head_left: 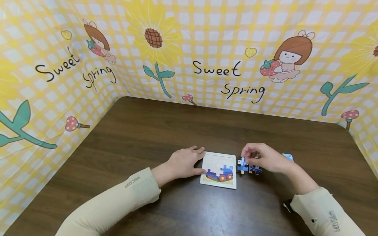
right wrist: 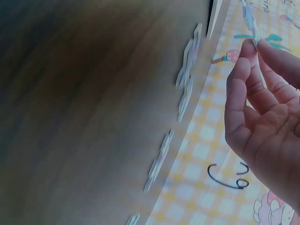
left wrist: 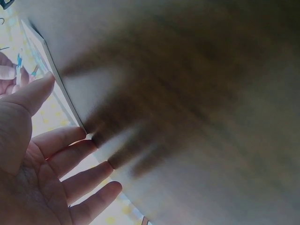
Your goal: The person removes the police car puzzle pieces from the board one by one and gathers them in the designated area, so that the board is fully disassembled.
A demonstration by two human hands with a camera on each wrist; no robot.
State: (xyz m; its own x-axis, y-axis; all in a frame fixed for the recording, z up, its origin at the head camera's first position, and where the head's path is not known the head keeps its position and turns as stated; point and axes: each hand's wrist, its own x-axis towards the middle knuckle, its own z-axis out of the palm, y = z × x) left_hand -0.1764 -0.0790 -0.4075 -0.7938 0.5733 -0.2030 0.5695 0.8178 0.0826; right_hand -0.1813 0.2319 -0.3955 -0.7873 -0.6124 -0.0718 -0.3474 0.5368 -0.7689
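A square jigsaw tray point(head_left: 219, 186) with a white border lies on the table, holding a partly assembled picture of a blue and red train. My left hand point(head_left: 184, 163) rests at its left edge, with thumb and fingertips touching the border. In the left wrist view the fingers of that hand point(left wrist: 56, 173) are spread and fairly straight. To the right of the tray, my right hand point(head_left: 262, 158) pinches a light-blue puzzle piece point(head_left: 242, 164) between thumb and fingertips. The right wrist view shows this piece point(right wrist: 248, 16) raised above the table.
Loose puzzle pieces point(head_left: 255, 169) lie below the right hand, partly hidden by it. Another light-blue piece point(head_left: 288, 157) lies behind the right wrist. The dark wooden table point(head_left: 165, 131) meets a yellow checked cloth point(head_left: 212, 39) at the back and sides.
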